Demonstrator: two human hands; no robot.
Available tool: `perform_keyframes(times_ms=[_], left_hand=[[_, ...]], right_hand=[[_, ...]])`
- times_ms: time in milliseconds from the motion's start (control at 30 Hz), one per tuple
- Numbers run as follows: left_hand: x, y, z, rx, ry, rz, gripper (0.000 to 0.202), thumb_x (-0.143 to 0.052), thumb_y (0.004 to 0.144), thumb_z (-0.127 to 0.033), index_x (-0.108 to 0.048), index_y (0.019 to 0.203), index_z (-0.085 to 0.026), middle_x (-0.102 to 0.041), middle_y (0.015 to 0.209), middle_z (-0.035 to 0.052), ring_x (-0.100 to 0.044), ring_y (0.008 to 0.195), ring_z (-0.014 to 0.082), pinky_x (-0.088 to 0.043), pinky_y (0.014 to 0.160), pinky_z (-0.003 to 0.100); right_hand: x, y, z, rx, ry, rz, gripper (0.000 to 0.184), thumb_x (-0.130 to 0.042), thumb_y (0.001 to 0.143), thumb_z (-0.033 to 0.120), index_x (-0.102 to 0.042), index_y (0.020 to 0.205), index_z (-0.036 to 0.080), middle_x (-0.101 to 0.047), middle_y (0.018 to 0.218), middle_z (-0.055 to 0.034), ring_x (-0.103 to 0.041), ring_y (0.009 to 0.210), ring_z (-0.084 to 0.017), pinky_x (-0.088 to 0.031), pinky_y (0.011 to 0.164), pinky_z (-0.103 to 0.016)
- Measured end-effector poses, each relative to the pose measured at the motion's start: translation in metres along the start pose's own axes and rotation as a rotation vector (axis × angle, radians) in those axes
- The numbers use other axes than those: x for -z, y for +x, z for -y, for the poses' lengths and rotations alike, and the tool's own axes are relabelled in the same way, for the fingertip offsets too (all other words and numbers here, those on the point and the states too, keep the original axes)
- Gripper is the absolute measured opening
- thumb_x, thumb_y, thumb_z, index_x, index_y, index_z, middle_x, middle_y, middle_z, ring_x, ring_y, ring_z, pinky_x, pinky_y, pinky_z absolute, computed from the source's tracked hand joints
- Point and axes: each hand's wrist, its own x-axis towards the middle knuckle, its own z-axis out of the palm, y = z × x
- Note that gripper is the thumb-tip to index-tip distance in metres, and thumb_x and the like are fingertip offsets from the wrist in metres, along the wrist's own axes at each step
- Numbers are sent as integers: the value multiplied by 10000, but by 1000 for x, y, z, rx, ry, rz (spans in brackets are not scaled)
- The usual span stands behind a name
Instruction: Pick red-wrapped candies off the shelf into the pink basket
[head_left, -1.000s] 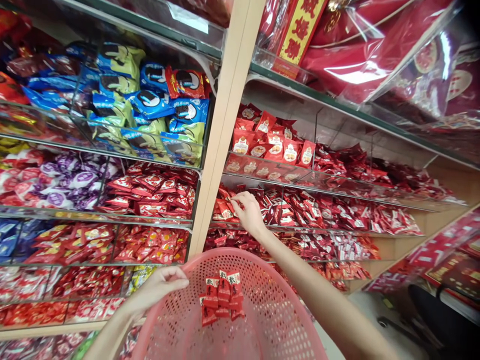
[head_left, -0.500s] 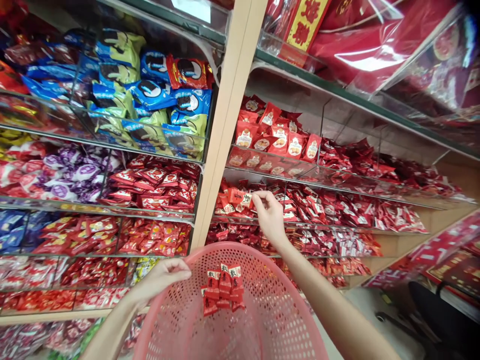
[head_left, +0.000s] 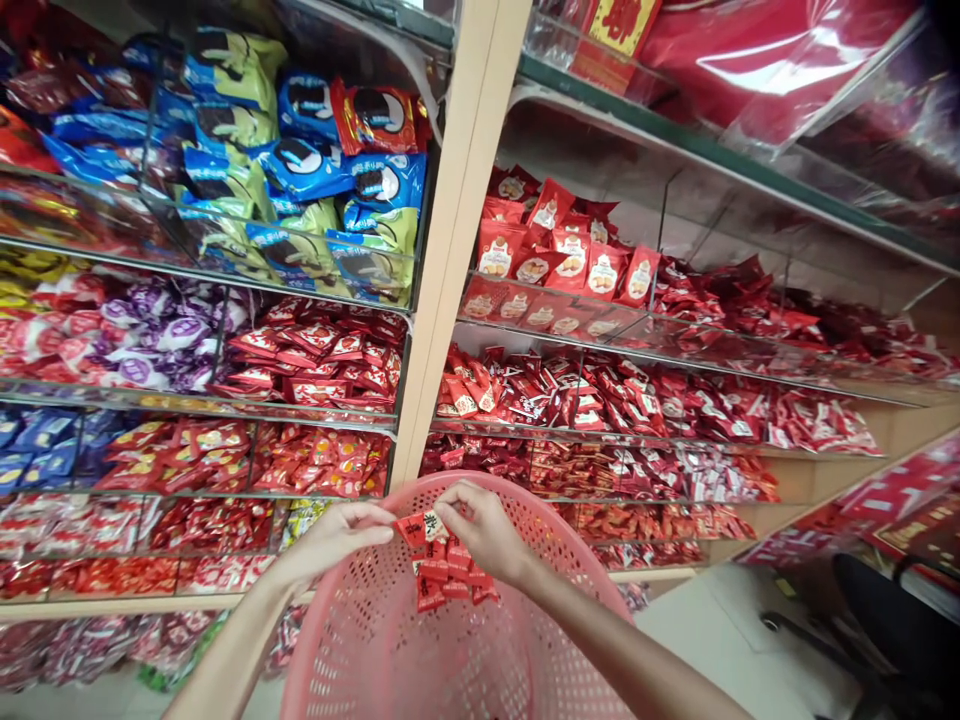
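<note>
A pink perforated plastic basket (head_left: 337, 640) is right in front of me, tilted toward me. My left hand (head_left: 341, 535) is closed at its left rim, fingertips close to the left end of a small red and cream candy packet (head_left: 433, 526). That packet is pinched between the thumb and fingers of my right hand (head_left: 484, 525), over the far inside of the basket. Just below it, several similar red candy packets (head_left: 442, 580) lie bunched against the basket's wall, partly covered by my right hand and the held packet.
Shelves of wrapped sweets rise ahead, split by a wooden post (head_left: 457, 200). Blue and green snack packs (head_left: 300, 180) fill the upper left; red packets (head_left: 570, 260) fill the right bins. A clear shelf lip (head_left: 555, 325) fronts the bins. A black chair (head_left: 862, 620) stands lower right.
My right hand has come down and left from the right-hand shelf to the basket, bringing the red candy packet with it. My left hand has stayed near the basket's rim.
</note>
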Motion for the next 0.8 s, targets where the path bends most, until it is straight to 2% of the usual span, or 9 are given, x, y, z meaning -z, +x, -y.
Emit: perform_keyframes(times_ms=[100,200,433,700,800], left_hand=[[0,1,-1,-20,31,6,185,-703,651,-363,-677,703,-188,-654,707,-27,-564,696,137,-404,699,259],[1,0,-2,-24,21,35,221,-682,677,-378,-618,622,-174,-568,604,-57,-497,597,105,-357,618,237],[1,1,-4,-20,49,55,252,-673,675,-399,-582,604,-174,-517,597,-61,-458,587,107,-339,614,243],[0,4,-7,-64,79,50,207,-656,695,-364,-605,630,-174,-522,621,-51,-463,623,113,-354,649,247],[1,3,-5,-59,72,49,216,-657,690,-376,-600,632,-176,-540,629,-44,-482,629,121,-370,645,248]], right_hand=[[-7,3,-3,-19,49,9,206,-493,846,286,-605,707,185,-591,698,2,-518,672,-122,-393,635,-237],[-11,5,-7,-72,115,-4,203,-507,827,308,-606,702,183,-596,696,0,-518,661,-125,-402,634,-242],[-19,5,-25,-249,346,-28,228,-568,752,381,-577,644,180,-547,596,18,-476,566,-112,-392,577,-248],[-25,14,-32,-305,469,-56,248,-590,721,416,-538,634,190,-511,583,38,-445,551,-101,-372,564,-244],[-24,15,-33,-315,517,-21,278,-615,713,450,-548,649,189,-513,588,44,-453,558,-95,-379,569,-237]])
